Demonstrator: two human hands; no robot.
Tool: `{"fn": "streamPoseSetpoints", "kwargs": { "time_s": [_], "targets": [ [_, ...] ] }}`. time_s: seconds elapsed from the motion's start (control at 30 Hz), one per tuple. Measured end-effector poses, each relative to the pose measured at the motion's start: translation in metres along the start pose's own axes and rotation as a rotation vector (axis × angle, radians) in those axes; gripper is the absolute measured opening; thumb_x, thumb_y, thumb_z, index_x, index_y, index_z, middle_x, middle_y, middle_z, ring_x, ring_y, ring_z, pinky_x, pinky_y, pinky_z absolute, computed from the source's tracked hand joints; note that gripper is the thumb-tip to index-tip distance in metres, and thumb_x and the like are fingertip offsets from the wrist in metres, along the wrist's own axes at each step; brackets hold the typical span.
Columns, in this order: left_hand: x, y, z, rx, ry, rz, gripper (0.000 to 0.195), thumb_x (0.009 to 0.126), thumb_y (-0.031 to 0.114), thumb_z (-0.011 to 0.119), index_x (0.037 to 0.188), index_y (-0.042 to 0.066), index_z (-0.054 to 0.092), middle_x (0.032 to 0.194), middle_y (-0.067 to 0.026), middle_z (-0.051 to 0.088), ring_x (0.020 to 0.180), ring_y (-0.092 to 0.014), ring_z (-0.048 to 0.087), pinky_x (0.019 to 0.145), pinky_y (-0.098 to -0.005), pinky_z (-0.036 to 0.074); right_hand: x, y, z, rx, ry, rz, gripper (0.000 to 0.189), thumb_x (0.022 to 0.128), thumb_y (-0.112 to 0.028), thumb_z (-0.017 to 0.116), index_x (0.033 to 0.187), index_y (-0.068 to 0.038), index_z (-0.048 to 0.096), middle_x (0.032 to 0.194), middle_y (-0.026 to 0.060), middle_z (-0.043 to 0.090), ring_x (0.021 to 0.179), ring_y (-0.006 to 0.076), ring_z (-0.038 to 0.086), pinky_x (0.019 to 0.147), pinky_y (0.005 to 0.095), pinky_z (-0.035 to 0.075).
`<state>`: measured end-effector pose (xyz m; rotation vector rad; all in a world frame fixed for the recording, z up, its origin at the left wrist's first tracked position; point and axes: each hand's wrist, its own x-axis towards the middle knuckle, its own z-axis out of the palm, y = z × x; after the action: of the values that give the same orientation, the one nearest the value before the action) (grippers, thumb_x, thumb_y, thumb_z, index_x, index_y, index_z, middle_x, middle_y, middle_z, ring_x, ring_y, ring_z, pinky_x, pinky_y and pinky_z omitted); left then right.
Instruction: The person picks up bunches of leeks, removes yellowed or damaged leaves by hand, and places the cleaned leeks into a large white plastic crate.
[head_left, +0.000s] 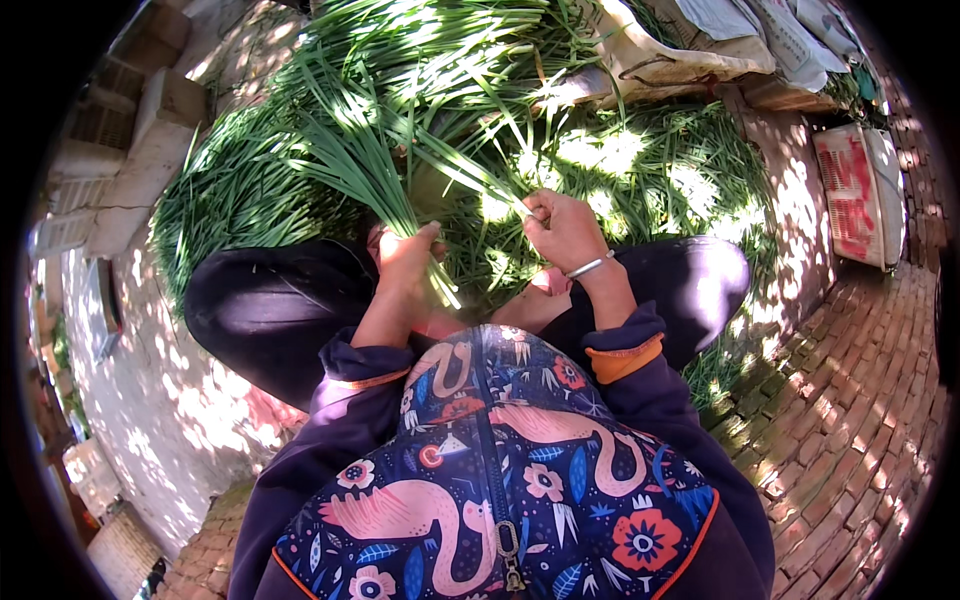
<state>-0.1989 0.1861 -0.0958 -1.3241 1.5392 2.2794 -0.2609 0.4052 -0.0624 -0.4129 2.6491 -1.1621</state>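
My left hand (409, 259) is closed around a bunch of long flat green leaves (367, 169), likely Chinese chives, whose pale cut ends poke out below the fist. My right hand (555, 225), with a silver bangle at the wrist, pinches the pale ends of a few more stalks (472, 172) between thumb and fingers. Their leafy tops reach up and left, towards the bunch. Beyond both hands lies a large pile of the same leaves (442, 45), with another heap (240, 187) at the left. Loose, tangled leaves (660, 180) cover the ground at the right.
A pale crate (675, 64) and newspaper sheets (795, 45) are at the upper right. A red-and-white plastic basket (851, 195) stands on the brick paving (847, 420). Concrete blocks (169, 112) and crates are at the left. My bent knees flank the hands.
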Motion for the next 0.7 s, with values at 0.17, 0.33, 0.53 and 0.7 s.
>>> {"fn": "streamPoseSetpoints", "kwargs": {
  "time_s": [0.17,0.33,0.53,0.7],
  "targets": [
    [-0.008,0.011,0.000,-0.281,-0.287,-0.085,0.021,0.085,0.005,0.067,0.106,0.004,0.060,0.083,-0.0074,0.063,0.059,-0.013,0.055,0.053,-0.0269,0.049,-0.002,-0.015,0.002,-0.079,0.014,0.035,0.020,0.081,-0.021,0.069,0.084,-0.004,0.059,0.065,0.0116,0.060,0.056,0.0252,0.059,0.055,0.0332,0.045],
    [-0.009,0.012,0.007,-0.384,-0.439,-0.113,0.029,0.090,0.004,0.060,0.115,-0.007,0.055,0.109,-0.0165,0.067,0.083,-0.020,0.067,0.067,-0.0277,0.056,-0.008,-0.013,0.014,-0.024,0.042,-0.084,0.024,0.083,-0.026,0.069,0.084,-0.005,0.057,0.067,0.0139,0.061,0.060,0.0324,0.061,0.056,0.0382,0.046],
    [0.006,0.000,0.014,-0.447,-0.463,-0.074,0.032,0.088,0.006,0.064,0.119,0.002,0.056,0.101,-0.0115,0.067,0.092,-0.023,0.067,0.075,-0.0333,0.058,-0.018,-0.032,0.023,-0.237,-0.022,-0.360,0.016,0.088,-0.025,0.060,0.088,-0.009,0.057,0.072,0.0140,0.057,0.065,0.0362,0.060,0.056,0.0430,0.048],
    [-0.021,0.014,0.013,-0.705,-0.671,-0.058,0.036,0.093,0.016,0.060,0.127,0.009,0.050,0.080,-0.0031,0.057,0.075,-0.018,0.059,0.078,-0.0386,0.053,-0.020,-0.031,0.008,-0.295,-0.207,-0.811,0.022,0.090,-0.025,0.058,0.093,-0.004,0.061,0.075,0.0113,0.063,0.065,0.0282,0.062,0.060,0.0363,0.050]
  ]
}}
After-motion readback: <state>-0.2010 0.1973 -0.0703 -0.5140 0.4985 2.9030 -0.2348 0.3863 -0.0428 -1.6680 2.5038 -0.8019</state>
